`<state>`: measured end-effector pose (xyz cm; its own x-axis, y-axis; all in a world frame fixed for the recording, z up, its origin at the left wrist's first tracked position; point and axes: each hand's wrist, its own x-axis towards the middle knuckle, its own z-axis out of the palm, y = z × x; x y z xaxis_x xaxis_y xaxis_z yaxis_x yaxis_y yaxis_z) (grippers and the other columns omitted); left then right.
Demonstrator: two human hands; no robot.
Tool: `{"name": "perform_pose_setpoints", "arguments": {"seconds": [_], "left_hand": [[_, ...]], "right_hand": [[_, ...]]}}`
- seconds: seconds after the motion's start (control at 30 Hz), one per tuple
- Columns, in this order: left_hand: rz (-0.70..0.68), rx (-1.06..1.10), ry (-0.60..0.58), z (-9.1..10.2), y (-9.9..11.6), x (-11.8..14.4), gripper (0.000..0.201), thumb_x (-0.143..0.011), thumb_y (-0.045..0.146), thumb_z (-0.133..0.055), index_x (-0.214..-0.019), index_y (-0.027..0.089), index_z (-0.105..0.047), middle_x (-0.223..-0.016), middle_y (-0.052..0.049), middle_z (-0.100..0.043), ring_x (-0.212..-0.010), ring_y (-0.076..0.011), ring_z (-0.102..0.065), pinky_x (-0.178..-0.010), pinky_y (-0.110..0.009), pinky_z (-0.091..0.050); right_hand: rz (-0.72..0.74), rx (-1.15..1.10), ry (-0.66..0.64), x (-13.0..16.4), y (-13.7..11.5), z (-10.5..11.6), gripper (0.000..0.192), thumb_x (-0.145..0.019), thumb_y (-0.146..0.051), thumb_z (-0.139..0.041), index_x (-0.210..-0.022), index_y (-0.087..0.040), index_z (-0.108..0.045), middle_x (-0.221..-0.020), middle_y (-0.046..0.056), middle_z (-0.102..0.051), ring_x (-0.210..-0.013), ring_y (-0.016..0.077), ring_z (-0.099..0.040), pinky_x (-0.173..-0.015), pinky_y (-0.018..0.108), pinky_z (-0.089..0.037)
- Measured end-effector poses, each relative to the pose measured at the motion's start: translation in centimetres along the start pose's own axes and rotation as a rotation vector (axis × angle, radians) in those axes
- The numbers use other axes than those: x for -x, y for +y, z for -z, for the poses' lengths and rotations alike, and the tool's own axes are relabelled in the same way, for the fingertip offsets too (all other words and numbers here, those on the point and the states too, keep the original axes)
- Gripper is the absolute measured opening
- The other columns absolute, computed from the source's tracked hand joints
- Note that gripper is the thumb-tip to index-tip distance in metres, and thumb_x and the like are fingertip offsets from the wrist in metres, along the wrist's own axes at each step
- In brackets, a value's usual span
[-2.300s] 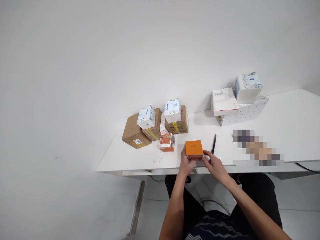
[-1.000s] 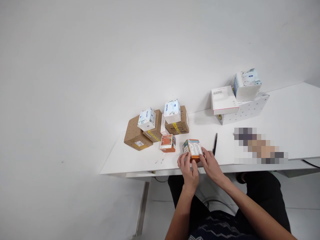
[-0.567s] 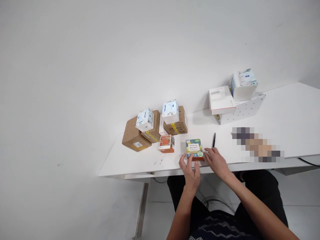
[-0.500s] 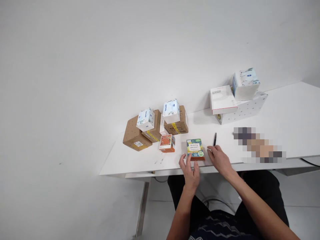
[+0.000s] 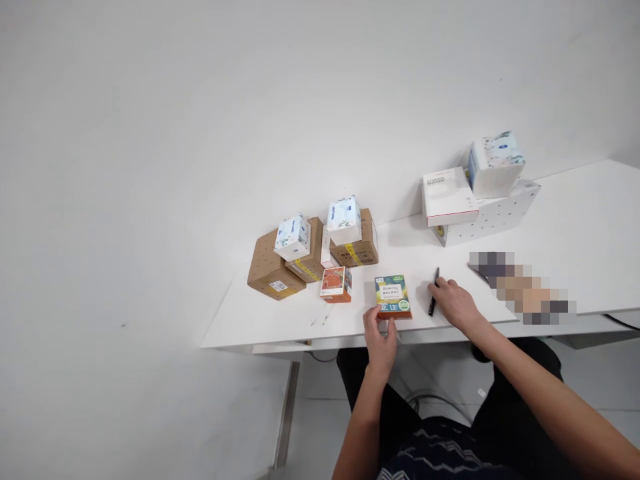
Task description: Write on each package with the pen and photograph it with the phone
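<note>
A small orange box with a green and yellow printed face (image 5: 393, 297) lies flat near the front edge of the white table (image 5: 575, 227). My left hand (image 5: 381, 340) rests at the box's near edge, fingertips touching its lower left corner. My right hand (image 5: 454, 301) lies to the right of the box, fingers on a black pen (image 5: 434, 300) that lies on the table. I cannot tell whether the pen is gripped or only touched.
Left of the box stands a small orange patterned carton (image 5: 336, 285). Behind it are brown cardboard parcels (image 5: 273, 270) with two tissue packs (image 5: 345, 220) on top. At the back right sit a white box (image 5: 447, 197), a dotted box (image 5: 495, 213) and another tissue pack (image 5: 496, 162).
The orange box was turned over in both hands and set down printed face up. My right hand then left it and moved right onto the pen. My left hand stayed at the box.
</note>
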<state>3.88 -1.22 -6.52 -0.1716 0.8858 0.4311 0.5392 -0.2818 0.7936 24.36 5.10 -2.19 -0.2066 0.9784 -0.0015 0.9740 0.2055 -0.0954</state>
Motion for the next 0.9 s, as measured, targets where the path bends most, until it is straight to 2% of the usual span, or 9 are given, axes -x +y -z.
{"name": "perform_pose_setpoints", "arguments": {"seconds": [0.17,0.27,0.37,0.47,0.53,0.63,0.7,0.77,0.9], "left_hand": [[0.015,0.007,0.017,-0.1,-0.3,-0.1,0.033,-0.087,0.027,-0.057,-0.119,0.020,-0.052,-0.112,-0.010,-0.058,-0.099,-0.0193,-0.060,-0.083,-0.036,-0.054],[-0.007,-0.007,0.026,-0.3,0.0,-0.1,0.028,-0.088,0.025,-0.056,-0.115,0.019,-0.054,-0.106,-0.009,-0.059,-0.095,-0.0181,-0.060,-0.080,-0.035,-0.054],[-0.062,-0.016,0.030,-0.7,0.5,-0.1,0.025,-0.088,0.022,-0.055,-0.112,0.018,-0.055,-0.102,-0.009,-0.058,-0.090,-0.0168,-0.060,-0.076,-0.032,-0.055],[-0.130,0.007,0.022,-1.1,1.0,-0.3,0.025,-0.087,0.022,-0.054,-0.112,0.018,-0.054,-0.102,-0.010,-0.055,-0.089,-0.0161,-0.058,-0.072,-0.029,-0.055],[-0.182,0.002,0.035,-1.4,1.1,-0.5,0.025,-0.087,0.022,-0.054,-0.111,0.017,-0.055,-0.103,-0.010,-0.052,-0.093,-0.0173,-0.057,-0.072,-0.030,-0.056],[-0.304,-0.071,0.127,-1.6,0.9,-1.2,0.022,-0.086,0.022,-0.053,-0.106,0.016,-0.058,-0.104,-0.011,-0.050,-0.098,-0.0201,-0.056,-0.078,-0.035,-0.055],[-0.393,-0.114,0.165,-1.6,0.6,-1.7,0.022,-0.085,0.020,-0.052,-0.105,0.016,-0.060,-0.106,-0.012,-0.052,-0.100,-0.0210,-0.056,-0.082,-0.038,-0.054],[-0.461,-0.133,0.144,-1.5,0.3,-2.2,0.025,-0.085,0.019,-0.050,-0.109,0.017,-0.060,-0.108,-0.012,-0.057,-0.099,-0.0209,-0.059,-0.083,-0.038,-0.054],[-0.487,-0.152,0.086,-1.4,0.1,-2.8,0.029,-0.087,0.021,-0.047,-0.112,0.017,-0.061,-0.110,-0.012,-0.063,-0.097,-0.0211,-0.062,-0.081,-0.036,-0.055]], "right_hand": [[0.055,0.002,0.057,0.3,1.2,0.0,0.028,-0.080,-0.001,-0.049,-0.098,-0.020,-0.061,-0.093,0.010,-0.062,-0.082,0.0227,-0.061,-0.055,0.026,-0.039],[-0.006,-0.037,0.149,0.5,2.5,0.0,0.018,-0.085,-0.011,-0.048,-0.097,-0.018,-0.059,-0.088,0.009,-0.063,-0.074,0.0207,-0.063,-0.053,0.026,-0.039],[-0.262,-0.379,0.487,1.0,3.2,0.1,0.010,-0.083,-0.028,-0.054,-0.087,-0.019,-0.054,-0.070,0.003,-0.060,-0.060,0.0182,-0.060,-0.052,0.027,-0.041],[-0.385,-0.973,0.787,1.4,2.4,0.8,0.016,-0.077,-0.032,-0.059,-0.079,-0.022,-0.047,-0.060,-0.003,-0.055,-0.050,0.0155,-0.056,-0.051,0.028,-0.043],[-0.309,-1.317,0.767,1.5,0.8,1.5,0.014,-0.079,-0.033,-0.056,-0.079,-0.022,-0.048,-0.058,-0.004,-0.057,-0.048,0.0146,-0.055,-0.050,0.028,-0.044],[-0.170,-1.552,0.543,1.0,-1.9,2.6,0.016,-0.083,-0.034,-0.051,-0.086,-0.019,-0.057,-0.062,-0.001,-0.061,-0.052,0.0151,-0.057,-0.054,0.031,-0.048],[-0.086,-1.549,0.422,0.4,-3.6,3.0,0.020,-0.084,-0.034,-0.051,-0.092,-0.019,-0.061,-0.071,0.002,-0.065,-0.060,0.0160,-0.060,-0.061,0.033,-0.050],[-0.024,-1.448,0.389,-0.3,-4.9,3.2,0.017,-0.082,-0.033,-0.053,-0.091,-0.020,-0.060,-0.078,0.002,-0.065,-0.067,0.0159,-0.060,-0.065,0.032,-0.050],[0.039,-1.237,0.370,-1.9,-6.3,2.7,0.008,-0.080,-0.029,-0.054,-0.079,-0.022,-0.052,-0.066,-0.003,-0.055,-0.059,0.0131,-0.051,-0.058,0.027,-0.043]]}}
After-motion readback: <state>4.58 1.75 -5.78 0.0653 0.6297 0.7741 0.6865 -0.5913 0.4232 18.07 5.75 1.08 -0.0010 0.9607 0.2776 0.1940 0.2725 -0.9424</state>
